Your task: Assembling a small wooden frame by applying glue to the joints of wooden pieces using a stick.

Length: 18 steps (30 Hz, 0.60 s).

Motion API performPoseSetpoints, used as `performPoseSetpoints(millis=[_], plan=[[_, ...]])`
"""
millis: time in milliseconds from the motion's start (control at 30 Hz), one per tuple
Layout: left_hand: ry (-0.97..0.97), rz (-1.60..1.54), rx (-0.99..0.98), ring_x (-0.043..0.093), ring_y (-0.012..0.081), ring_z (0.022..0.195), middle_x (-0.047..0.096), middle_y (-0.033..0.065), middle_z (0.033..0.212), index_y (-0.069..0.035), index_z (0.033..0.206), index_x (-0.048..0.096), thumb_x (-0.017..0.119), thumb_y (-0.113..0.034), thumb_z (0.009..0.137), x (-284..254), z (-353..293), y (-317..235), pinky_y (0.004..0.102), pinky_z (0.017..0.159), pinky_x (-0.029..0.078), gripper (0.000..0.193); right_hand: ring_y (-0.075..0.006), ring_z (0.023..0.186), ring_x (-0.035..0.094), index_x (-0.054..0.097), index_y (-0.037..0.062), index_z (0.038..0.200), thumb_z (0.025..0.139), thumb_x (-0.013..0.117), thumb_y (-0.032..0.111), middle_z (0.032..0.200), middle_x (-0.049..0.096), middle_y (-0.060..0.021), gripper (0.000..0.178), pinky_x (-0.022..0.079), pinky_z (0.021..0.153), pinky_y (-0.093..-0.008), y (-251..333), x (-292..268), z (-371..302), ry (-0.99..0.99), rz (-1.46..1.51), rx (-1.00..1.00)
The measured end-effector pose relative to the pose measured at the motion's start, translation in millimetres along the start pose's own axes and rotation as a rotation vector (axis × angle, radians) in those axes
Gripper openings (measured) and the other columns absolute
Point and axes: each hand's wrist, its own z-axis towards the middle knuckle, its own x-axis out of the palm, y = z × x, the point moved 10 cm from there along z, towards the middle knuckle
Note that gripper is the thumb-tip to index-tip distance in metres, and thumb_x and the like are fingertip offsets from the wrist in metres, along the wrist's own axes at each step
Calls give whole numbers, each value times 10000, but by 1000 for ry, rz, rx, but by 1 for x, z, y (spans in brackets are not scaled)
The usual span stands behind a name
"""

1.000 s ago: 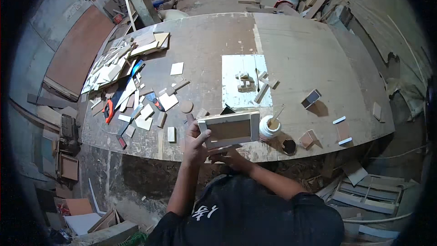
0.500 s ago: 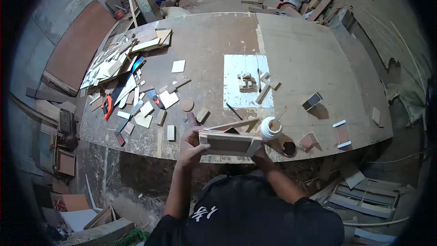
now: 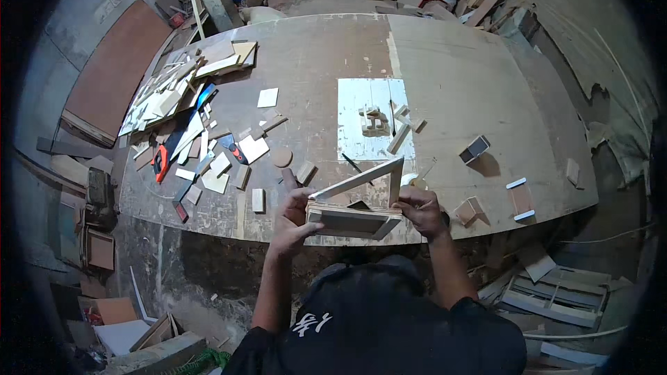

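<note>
Near the front edge of the workbench [image 3: 458, 62], both hands hold a small wooden frame [image 3: 353, 223] with a recessed panel facing me. Two pale strips [image 3: 358, 179] rise from its top and meet in a peak at the right. My left hand [image 3: 293, 221] grips the left end, thumb on the front face. At the right end, my right hand [image 3: 422, 212] pinches the corner near the foot of the upright strip. A white pot [image 3: 418, 182] is mostly hidden behind the right hand and the strip. A dark pencil-like stick [image 3: 354, 167] lies just beyond.
Offcuts [image 3: 167, 94] heap at the far left, beside a handsaw with an orange handle [image 3: 160, 163]. Small blocks lie on a white board [image 3: 354, 125]. To the right stand a small open box [image 3: 474, 150], an angled wooden piece [image 3: 470, 211] and a white-edged panel [image 3: 521, 200].
My right hand has come up from below the frame to its right corner. The peaked strips have swung upward and now stand higher, covering most of the white pot.
</note>
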Motion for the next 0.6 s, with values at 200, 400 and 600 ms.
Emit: performPoseSetpoints(millis=[200, 400, 600], plan=[[-23, -37, 4, 518, 159, 1036, 556, 46, 1078, -25, 1119, 517, 759, 26, 627, 1, 0, 2, 295, 913, 391, 551, -130, 720, 566, 667, -35, 838, 776, 661, 2, 767, 621, -56, 72, 439, 646, -267, 11, 0, 1, 54, 107, -6], [8, -21, -72, 531, 151, 1004, 570, 41, 1052, -35, 1104, 525, 755, 31, 632, 4, 0, 12, 300, 888, 410, 529, -122, 739, 613, 701, 26, 898, 773, 712, 101, 799, 675, -72, 146, 500, 684, -280, -6, 8, 4, 126, 130, 55], [-28, -19, -69, 547, 149, 966, 579, 40, 1022, -41, 1075, 533, 748, 36, 641, 4, 1, 10, 301, 854, 434, 491, -123, 719, 610, 699, 2, 878, 769, 707, 93, 795, 679, -56, 142, 500, 684, -293, -6, 6, 1, 52, 179, 79]])
